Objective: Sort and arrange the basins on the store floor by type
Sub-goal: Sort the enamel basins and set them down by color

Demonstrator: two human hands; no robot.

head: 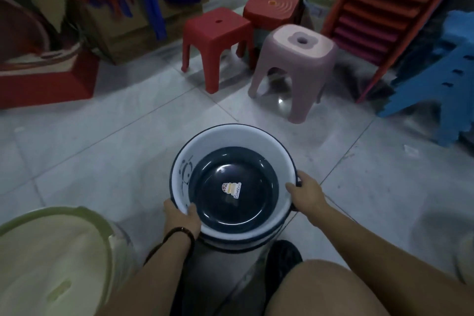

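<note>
Dim, bluish indoor light — glare on the floor tiles (283, 104), edges seemingly motion-blurred and warped.

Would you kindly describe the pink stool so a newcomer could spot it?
Start at the leaning stack of orange chairs on the right. Just left of its foot stands the pink stool. Unlike the two red stools behind it, it is pale and rounded.
</note>
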